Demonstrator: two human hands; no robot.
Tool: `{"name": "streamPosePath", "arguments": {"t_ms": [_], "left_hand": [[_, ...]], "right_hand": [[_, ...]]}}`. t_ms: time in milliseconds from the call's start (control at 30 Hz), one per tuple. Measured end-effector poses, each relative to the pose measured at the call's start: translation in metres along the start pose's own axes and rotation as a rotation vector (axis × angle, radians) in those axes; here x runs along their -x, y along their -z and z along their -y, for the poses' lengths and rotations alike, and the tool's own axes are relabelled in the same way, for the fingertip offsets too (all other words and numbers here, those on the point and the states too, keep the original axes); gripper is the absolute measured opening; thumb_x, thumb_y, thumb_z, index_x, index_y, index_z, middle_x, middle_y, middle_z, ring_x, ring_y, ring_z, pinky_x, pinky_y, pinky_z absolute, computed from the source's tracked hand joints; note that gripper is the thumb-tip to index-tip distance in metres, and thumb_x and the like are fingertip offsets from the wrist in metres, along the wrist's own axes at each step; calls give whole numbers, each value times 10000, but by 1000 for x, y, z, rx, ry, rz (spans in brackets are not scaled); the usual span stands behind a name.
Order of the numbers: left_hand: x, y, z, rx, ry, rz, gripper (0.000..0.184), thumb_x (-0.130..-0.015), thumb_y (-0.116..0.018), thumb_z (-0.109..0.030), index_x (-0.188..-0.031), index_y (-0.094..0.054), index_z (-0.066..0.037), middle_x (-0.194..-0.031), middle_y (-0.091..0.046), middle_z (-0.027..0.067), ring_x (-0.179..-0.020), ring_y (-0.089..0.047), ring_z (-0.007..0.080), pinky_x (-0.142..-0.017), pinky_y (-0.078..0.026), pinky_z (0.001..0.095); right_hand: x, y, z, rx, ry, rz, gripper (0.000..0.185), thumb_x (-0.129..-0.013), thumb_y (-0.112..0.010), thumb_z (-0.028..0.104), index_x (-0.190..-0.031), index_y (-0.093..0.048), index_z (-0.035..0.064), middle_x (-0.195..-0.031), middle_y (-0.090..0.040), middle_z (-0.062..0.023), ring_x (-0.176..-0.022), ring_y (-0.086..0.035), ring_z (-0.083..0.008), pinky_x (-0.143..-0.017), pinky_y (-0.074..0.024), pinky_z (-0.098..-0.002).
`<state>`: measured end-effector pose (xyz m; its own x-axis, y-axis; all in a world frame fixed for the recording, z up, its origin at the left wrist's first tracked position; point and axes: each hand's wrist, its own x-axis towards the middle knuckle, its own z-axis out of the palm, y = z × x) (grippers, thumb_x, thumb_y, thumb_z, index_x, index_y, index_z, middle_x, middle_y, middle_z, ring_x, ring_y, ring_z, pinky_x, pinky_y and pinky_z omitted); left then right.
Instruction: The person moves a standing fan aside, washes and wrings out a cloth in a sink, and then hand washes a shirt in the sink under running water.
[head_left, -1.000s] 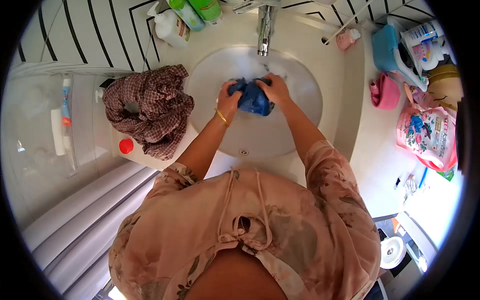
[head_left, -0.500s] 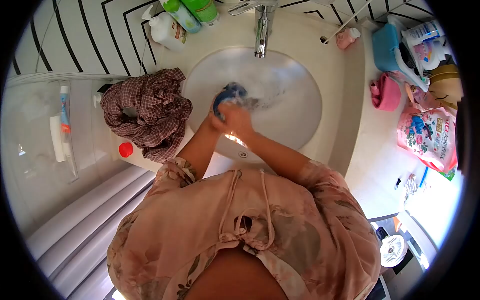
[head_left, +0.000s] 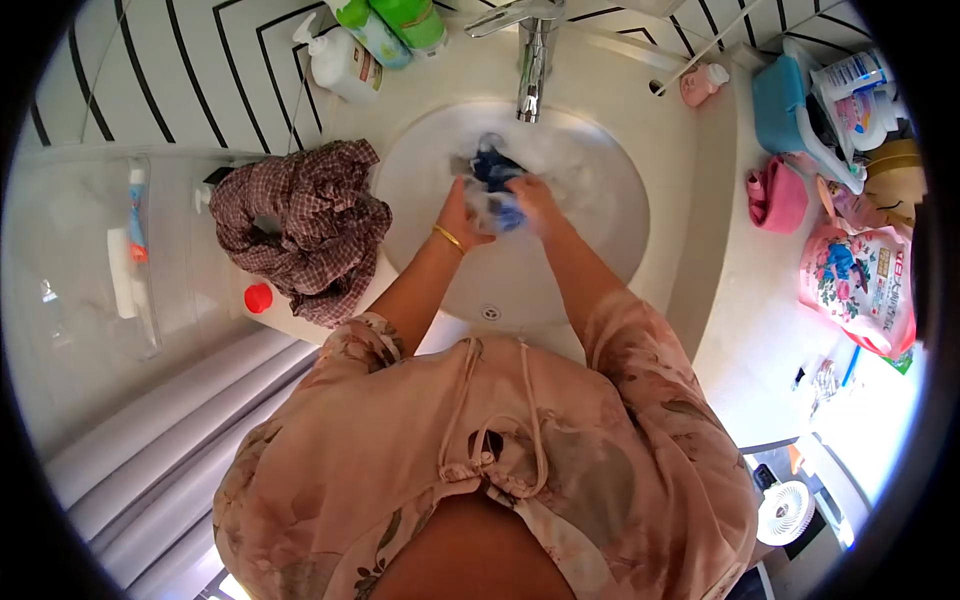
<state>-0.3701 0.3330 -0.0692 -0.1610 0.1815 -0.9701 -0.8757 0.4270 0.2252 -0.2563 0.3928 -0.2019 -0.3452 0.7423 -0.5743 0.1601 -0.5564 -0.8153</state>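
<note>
A wet dark-blue cloth (head_left: 494,168), with a lighter blue part below, lies bunched in the white sink basin (head_left: 600,260) among whitish suds. My left hand (head_left: 459,216), a gold bangle at its wrist, is closed on the left side of the cloth, though its fingers are partly blurred. On the cloth's right side, my right hand (head_left: 537,204) grips it with bent fingers. Above both hands is the chrome faucet (head_left: 532,75); whether water runs from it I cannot tell.
Crumpled checked fabric (head_left: 300,225) sits on the counter at left, beside a red cap (head_left: 258,298). A white pump bottle (head_left: 342,65) and green bottles (head_left: 410,22) stand behind. At right are a blue basket (head_left: 780,105), a pink cloth (head_left: 777,195) and a printed pouch (head_left: 858,280).
My hands have moved apart, and the right hand has shifted to the right. The blue cloth now spreads between them, nearer the basin's middle. The view has shifted slightly.
</note>
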Motion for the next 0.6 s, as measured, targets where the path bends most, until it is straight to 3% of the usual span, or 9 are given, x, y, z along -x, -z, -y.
{"name": "streamPosePath", "arguments": {"t_ms": [100, 167, 200, 300, 367, 433, 467, 500, 600], "left_hand": [[-42, 28, -11, 165, -85, 778, 526, -854, -428, -465, -1206, -472, -77, -1189, -512, 115, -1114, -481, 248, -932, -379, 351], [-44, 39, -18, 172, 107, 1033, 495, -863, -418, -446, -1164, -494, -61, -1086, -564, 110, -1015, -535, 239, -889, -420, 361], [-45, 39, -20, 176, 199, 1165, 482, -867, -413, -436, -1143, -505, -52, -1035, -590, 107, -965, -563, 234, -868, -441, 366], [-67, 26, 8, 389, 69, 894, 365, -862, -457, -380, -1012, -553, -61, -934, -612, 69, -877, -587, 203, -794, -477, 345], [-59, 18, 19, 164, -166, 708, 234, -832, -524, -242, -977, -551, -61, -925, -605, 62, -832, -597, 182, -720, -502, 343], [-43, 19, 19, -12, -307, 653, 261, -829, -522, -204, -1041, -532, -53, -963, -599, 64, -875, -584, 188, -784, -476, 335], [-37, 17, 17, -93, -381, 625, 281, -828, -521, -186, -1073, -523, -49, -982, -596, 65, -897, -578, 190, -817, -463, 332], [-31, 15, 14, -265, -455, 411, 321, -792, -574, -229, -1063, -527, -65, -992, -587, 68, -930, -564, 203, -831, -451, 363], [-38, 24, 11, -549, -418, 44, 491, -748, -618, -316, -1130, -455, -54, -1005, -572, 80, -878, -543, 209, -718, -478, 330]], "right_hand": [[90, -46, 76, 271, 286, 208, 169, -696, -569, 184, -792, -607, 50, -802, -550, -130, -676, -525, -184, -634, -444, -327], [131, -71, 87, 532, 1003, -204, 168, -691, -581, 197, -759, -594, 44, -835, -526, -140, -707, -545, -262, -614, -447, -376], [130, -70, 89, 611, 917, -182, 197, -690, -591, 221, -765, -592, 39, -865, -522, -148, -723, -546, -285, -630, -452, -387], [103, -67, 95, 832, 541, -242, 310, -680, -624, 318, -802, -601, 34, -886, -534, -180, -805, -562, -338, -688, -461, -429], [65, -38, 107, 834, 277, -324, 306, -704, -602, 325, -798, -602, 34, -859, -557, -188, -835, -564, -342, -697, -456, -439], [37, 6, 100, 744, 182, -176, 320, -729, -578, 332, -847, -592, 35, -864, -577, -194, -852, -564, -344, -725, -456, -432], [29, 22, 86, 700, 225, -255, 348, -728, -569, 335, -904, -586, 36, -886, -581, -195, -851, -563, -349, -740, -453, -421], [20, 31, 69, 657, 268, -328, 382, -727, -561, 338, -961, -579, 37, -908, -585, -196, -850, -562, -354, -755, -450, -411], [12, 35, 25, 973, 310, -1054, 433, -718, -563, 323, -1052, -557, 47, -887, -587, -197, -848, -568, -332, -769, -446, -387]]}}
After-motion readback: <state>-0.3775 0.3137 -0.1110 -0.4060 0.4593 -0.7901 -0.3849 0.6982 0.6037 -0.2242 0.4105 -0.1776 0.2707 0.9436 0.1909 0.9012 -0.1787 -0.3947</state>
